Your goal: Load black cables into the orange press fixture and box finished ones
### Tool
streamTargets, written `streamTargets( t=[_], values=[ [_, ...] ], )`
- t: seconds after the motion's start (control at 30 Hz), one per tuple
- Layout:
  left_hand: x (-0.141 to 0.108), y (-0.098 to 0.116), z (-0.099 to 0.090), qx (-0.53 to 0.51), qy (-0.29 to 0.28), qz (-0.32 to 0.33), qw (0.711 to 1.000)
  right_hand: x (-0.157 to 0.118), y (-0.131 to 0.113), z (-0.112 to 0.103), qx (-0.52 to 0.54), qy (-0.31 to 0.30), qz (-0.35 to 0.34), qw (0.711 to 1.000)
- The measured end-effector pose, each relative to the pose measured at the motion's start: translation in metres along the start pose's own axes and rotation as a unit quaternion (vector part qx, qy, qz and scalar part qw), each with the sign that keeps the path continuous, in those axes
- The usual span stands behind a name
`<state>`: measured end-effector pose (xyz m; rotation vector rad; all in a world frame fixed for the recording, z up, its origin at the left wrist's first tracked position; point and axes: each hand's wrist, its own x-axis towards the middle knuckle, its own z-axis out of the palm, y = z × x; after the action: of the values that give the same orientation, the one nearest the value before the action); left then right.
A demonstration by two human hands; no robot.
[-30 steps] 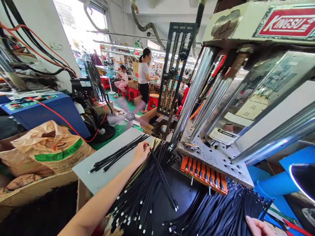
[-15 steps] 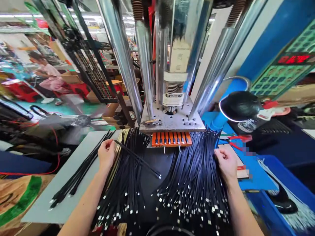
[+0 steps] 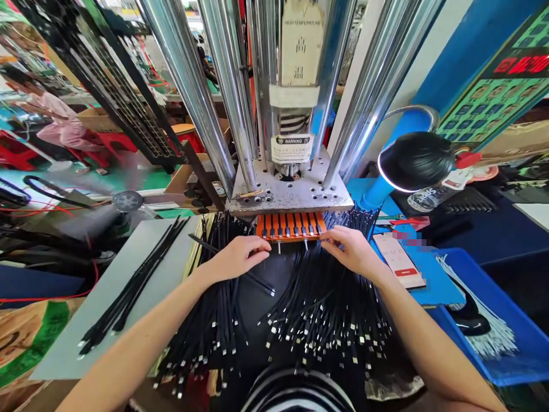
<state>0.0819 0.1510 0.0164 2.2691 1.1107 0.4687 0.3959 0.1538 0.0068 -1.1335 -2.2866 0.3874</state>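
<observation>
My left hand [image 3: 246,256] reaches to the left front corner of an orange fixture plate [image 3: 291,236] under the press. Its fingers are stretched and slightly bent, with nothing visible in them. At the plate's right corner is my right hand [image 3: 349,247], fingers apart and curved; whether either hand touches the plate I cannot tell. Several black cable ends lie side by side in the plate's slots. Black flat cables with metal plugs spread in a left bundle [image 3: 214,303] and a right bundle [image 3: 338,320]. One loose cable [image 3: 257,282] lies slantwise beside the left bundle.
A steel press plate [image 3: 291,191] on chrome columns hangs over the fixture. More cables [image 3: 132,286] lie on a grey board [image 3: 64,355]. At right are a black lamp [image 3: 414,161], a phone [image 3: 398,260] and a blue bin [image 3: 514,369]. A person [image 3: 55,117] sits far left.
Both hands have moved inward from the outer sides of the bundles to the orange plate. My left hand has let go of a black cable, which stays lying across the left bundle. The view has shifted.
</observation>
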Motion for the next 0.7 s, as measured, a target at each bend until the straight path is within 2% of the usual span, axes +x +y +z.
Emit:
streamTargets(
  t=[0.17, 0.33, 0.5, 0.6, 0.7],
  values=[
    [0.014, -0.01, 0.012, 0.036, 0.147, -0.029, 0.988, 0.014, 0.014, 0.008, 0.008, 0.017, -0.01, 1.0],
    [0.025, -0.018, 0.026, 0.098, 0.222, -0.056, 0.968, 0.025, 0.032, 0.016, 0.037, 0.037, 0.028, 0.998],
    [0.057, -0.024, 0.022, 0.113, 0.212, -0.105, 0.965, 0.059, 0.053, 0.014, 0.029, 0.049, 0.047, 0.997],
    [0.084, -0.04, 0.017, 0.102, 0.189, -0.125, 0.969, 0.087, 0.067, 0.02, 0.029, 0.06, 0.039, 0.997],
    [0.111, -0.058, 0.014, 0.089, 0.169, -0.139, 0.972, 0.115, 0.084, 0.036, 0.054, 0.083, 0.047, 0.994]
  ],
)
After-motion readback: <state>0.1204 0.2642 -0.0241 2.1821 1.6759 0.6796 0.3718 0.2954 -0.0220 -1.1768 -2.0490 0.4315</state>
